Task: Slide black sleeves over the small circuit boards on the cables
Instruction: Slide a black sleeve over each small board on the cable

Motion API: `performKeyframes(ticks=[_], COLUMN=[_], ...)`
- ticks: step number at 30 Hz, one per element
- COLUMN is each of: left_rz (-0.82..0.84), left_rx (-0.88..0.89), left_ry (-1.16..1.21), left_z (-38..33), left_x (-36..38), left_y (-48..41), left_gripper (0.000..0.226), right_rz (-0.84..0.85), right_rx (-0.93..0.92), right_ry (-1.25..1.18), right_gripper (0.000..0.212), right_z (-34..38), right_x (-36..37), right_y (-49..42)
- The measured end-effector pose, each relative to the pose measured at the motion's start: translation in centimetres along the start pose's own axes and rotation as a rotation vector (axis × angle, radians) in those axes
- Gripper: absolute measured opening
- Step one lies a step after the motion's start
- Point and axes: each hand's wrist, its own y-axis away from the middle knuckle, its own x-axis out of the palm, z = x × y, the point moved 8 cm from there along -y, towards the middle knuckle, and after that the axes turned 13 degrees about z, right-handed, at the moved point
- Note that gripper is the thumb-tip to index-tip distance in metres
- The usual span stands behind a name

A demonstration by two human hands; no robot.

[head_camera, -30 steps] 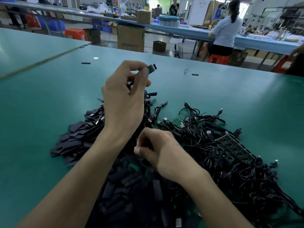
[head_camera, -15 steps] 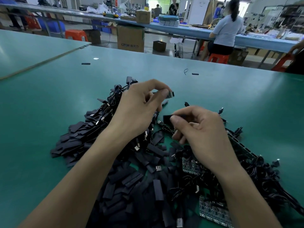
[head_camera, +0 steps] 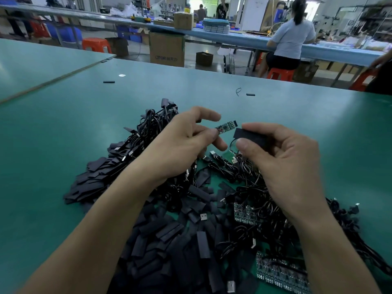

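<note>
While the heap of cables [head_camera: 244, 172] and loose black sleeves [head_camera: 169, 240] crowds the near middle of the green table [head_camera: 63, 134], bare surface runs open to the left, to the right and up to the far edge. Out there lie only two stray sleeve pieces [head_camera: 109, 82] and a wire scrap [head_camera: 238, 91].

Above the heap, the left hand [head_camera: 180, 149] pinches a small circuit board [head_camera: 226, 126] by its near end, index finger lifted, the free end pointing right. The right hand [head_camera: 282, 166] grasps a black sleeve [head_camera: 250, 135] between thumb and fingers. The board's tip sits just at the sleeve's upper left corner, not inside it; whether they touch I cannot tell.

Strips of joined boards [head_camera: 244, 213] lie among the cables under the right forearm. Beyond the far edge stand a cardboard box [head_camera: 167, 49], an orange stool [head_camera: 96, 44] and a long blue bench [head_camera: 233, 39] with a seated person [head_camera: 290, 43].
</note>
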Motion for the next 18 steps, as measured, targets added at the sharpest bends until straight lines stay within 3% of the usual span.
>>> performKeyframes(ticks=[3, 11, 18], left_rz=[-0.020, -0.182, -0.132], left_rx=[0.012, 0.046, 0.049], left_ry=[0.028, 0.114, 0.094], left_z=[-0.2, -0.3, -0.8], left_x=[-0.2, -1.3, -0.3], left_y=[0.1, 0.4, 0.3], left_gripper=[0.004, 0.009, 0.007], right_rz=[-0.061, -0.094, -0.077], right_rx=[-0.001, -0.001, -0.036], right_ry=[-0.008, -0.010, 0.024], right_gripper=[0.027, 0.028, 0.027], right_z=[0.0, -0.2, 0.2], right_x=[-0.8, -1.5, -0.8], right_y=[0.1, 0.1, 0.2])
